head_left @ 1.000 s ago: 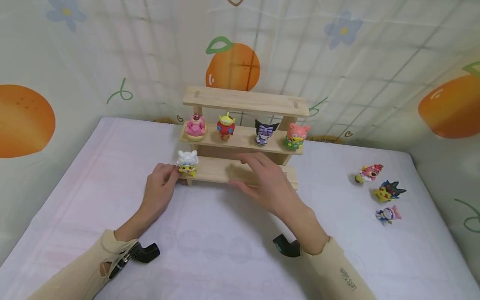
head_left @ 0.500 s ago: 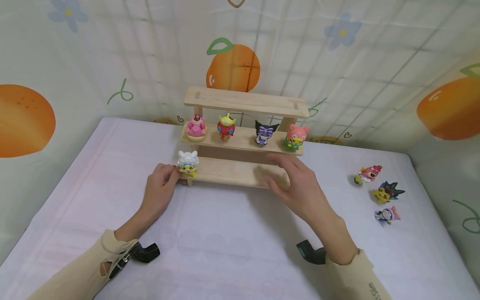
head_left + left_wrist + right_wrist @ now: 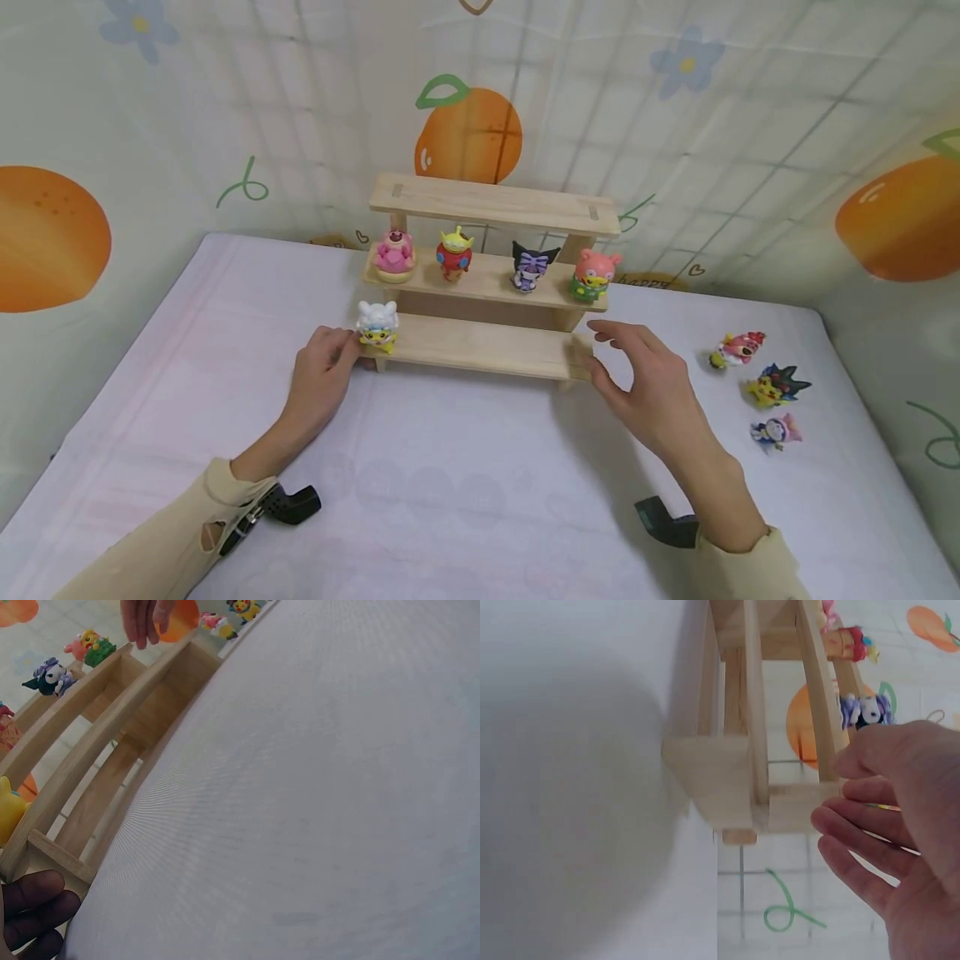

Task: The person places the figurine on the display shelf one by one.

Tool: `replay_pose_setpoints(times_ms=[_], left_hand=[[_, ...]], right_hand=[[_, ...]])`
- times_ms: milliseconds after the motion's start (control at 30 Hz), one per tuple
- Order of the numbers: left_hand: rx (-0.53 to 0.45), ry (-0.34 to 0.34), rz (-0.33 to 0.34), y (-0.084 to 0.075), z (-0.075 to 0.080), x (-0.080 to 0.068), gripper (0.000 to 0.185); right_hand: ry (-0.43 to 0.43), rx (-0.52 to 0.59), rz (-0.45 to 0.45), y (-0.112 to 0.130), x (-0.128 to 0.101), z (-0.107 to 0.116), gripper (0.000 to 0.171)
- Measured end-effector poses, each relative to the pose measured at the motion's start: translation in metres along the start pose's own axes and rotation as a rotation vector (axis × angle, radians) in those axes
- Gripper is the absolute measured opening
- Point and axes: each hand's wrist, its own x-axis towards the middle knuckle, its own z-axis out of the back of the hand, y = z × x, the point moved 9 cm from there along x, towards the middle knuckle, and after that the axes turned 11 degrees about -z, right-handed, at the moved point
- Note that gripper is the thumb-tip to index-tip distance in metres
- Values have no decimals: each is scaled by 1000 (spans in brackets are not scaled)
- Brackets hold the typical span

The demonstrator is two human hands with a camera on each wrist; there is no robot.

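A three-tier wooden display shelf stands on the table. My left hand holds the left end of its lowest board, with fingers by the end support in the left wrist view. Right beside that thumb stands a white-hooded yellow figurine. At the right end of the lowest board my right hand is held with thumb and fingers apart, nothing between them. On the middle board stand a pink bear figurine, a red-and-yellow figurine, a black-eared purple figurine and a pink-and-green figurine.
On the table at right lie a red-and-white figurine, a yellow figurine with dark spikes and a small pink-and-blue figurine. A curtain printed with oranges hangs behind the white-covered table.
My right hand has moved rightward along the lowest board, from its middle to its right end. The left hand stays at the left end, and the figurines keep their places.
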Motion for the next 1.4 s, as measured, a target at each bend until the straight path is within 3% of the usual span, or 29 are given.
replay_pose_setpoints(times_ms=[633,1067,1167,1400], left_hand=[[-2,-1,1,-1,2,1,30],[-1,-2,-6,-1,2,0,29],[-2,-2,-9,-1,2,0,30],[-5,-7,-20,-2,2,1,29]], right_hand=[[-68,-123,-160,-55,-17,42,46],[37,-215,-213,-99,-30,57,44],[62,-235,-262,-110,-32,58,46],[209,-326,-437,-133,-35,58,51]])
